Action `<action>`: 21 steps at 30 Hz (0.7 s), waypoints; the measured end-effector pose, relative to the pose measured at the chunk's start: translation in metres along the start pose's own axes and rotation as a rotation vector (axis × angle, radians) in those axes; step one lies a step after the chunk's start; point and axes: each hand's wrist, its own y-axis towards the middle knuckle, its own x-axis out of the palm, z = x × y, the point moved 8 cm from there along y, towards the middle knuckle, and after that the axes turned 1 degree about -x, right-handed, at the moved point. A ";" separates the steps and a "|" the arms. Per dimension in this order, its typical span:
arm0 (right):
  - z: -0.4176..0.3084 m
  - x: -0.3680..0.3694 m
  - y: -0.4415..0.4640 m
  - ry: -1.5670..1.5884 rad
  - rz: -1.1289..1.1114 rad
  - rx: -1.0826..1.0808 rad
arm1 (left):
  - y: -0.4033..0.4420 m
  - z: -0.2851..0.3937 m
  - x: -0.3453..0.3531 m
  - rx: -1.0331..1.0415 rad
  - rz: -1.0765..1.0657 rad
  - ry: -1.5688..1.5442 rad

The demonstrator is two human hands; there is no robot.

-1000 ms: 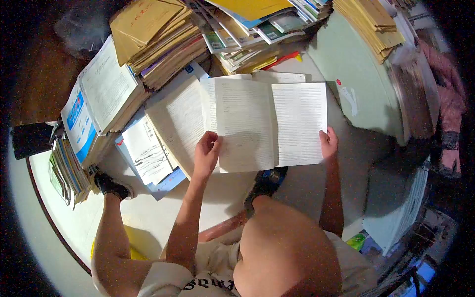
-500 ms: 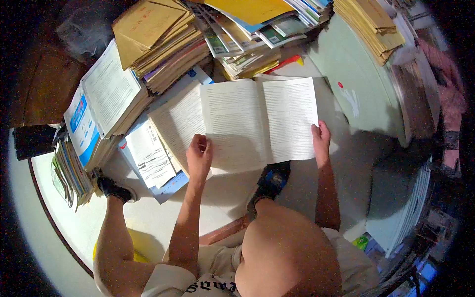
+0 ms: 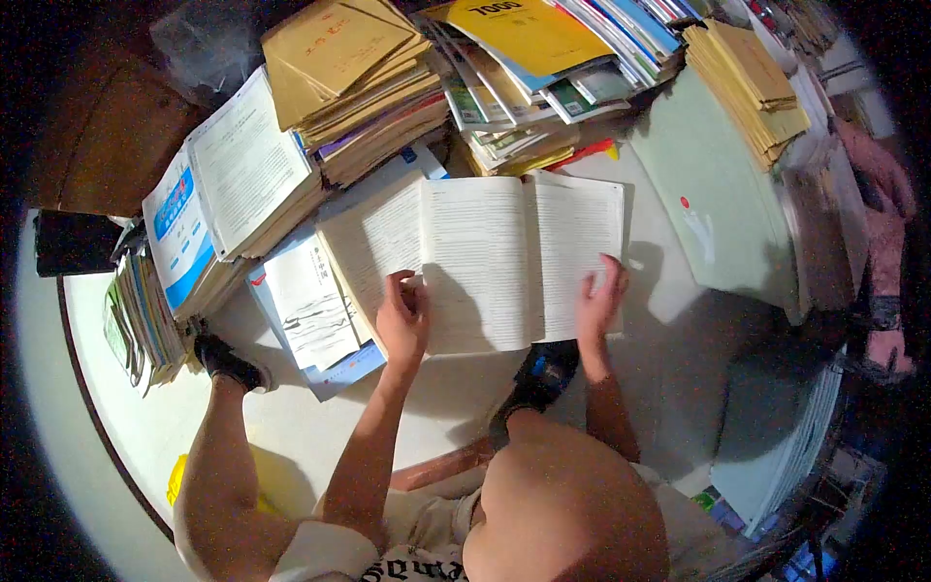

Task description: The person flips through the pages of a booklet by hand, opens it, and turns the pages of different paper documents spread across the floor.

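An open notebook (image 3: 475, 267) with closely lined pages lies in front of me, above my dark shoe. At the left edge of its middle page, my left hand (image 3: 402, 315) is closed, its fingers curled on the paper. My right hand (image 3: 601, 299) rests over the right-hand page near its outer edge, fingers apart and slightly blurred; whether it touches the paper I cannot tell. Other lined pages (image 3: 373, 233) are partly under the notebook on the left. Beside them lies a white booklet (image 3: 308, 301) with dark ink strokes on its cover, on a blue-edged book.
Brown envelopes (image 3: 335, 48) top a tall paper stack at the back left. A yellow book (image 3: 524, 39) lies on piled magazines behind the notebook. To the right is a pale green box-like object (image 3: 713, 209) with more envelopes (image 3: 752, 82). Printed sheets (image 3: 247, 160) are stacked left.
My right hand has left the notebook's right edge and moved inward over the page, fingers spreading. The notebook's right part sits lower and flatter. The camera view has shifted slightly.
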 end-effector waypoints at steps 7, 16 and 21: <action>-0.029 0.068 -0.022 0.265 -0.112 0.072 | -0.004 0.002 0.005 0.035 0.007 0.171; -0.025 0.080 -0.010 0.179 -0.048 0.042 | -0.004 0.000 0.010 0.014 -0.080 0.047; -0.018 0.082 -0.013 0.198 -0.075 0.029 | -0.005 -0.010 -0.004 0.012 0.011 -0.212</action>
